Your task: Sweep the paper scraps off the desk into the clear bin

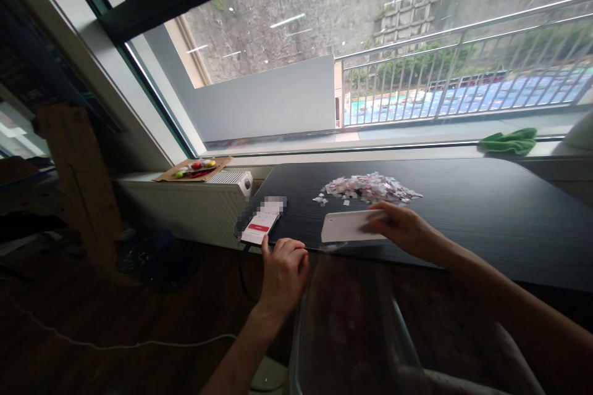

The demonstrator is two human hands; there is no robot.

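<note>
My right hand point(396, 225) grips the right end of a thin white rectangular board point(345, 226), which has a small dark spot or hole near one corner. The board is held tilted over the front edge of the dark table point(456, 197). Behind it lies a loose heap of small pale scraps point(370, 187), a few of them strayed to its left. My left hand point(286, 259) is at the table's edge with nothing in it; its outer finger stretches to the lower end of a phone point(262, 227) with a lit screen, the others bent. Below stands a clear plastic bin point(299, 336); its contents are dim.
A white radiator point(185, 203) adjoins the table's left, with a cardboard sheet point(173, 173) bearing colourful small items on top. A green cloth point(508, 142) lies on the windowsill. A pale cable point(152, 343) runs across the floor, and a cardboard piece point(76, 185) stands left.
</note>
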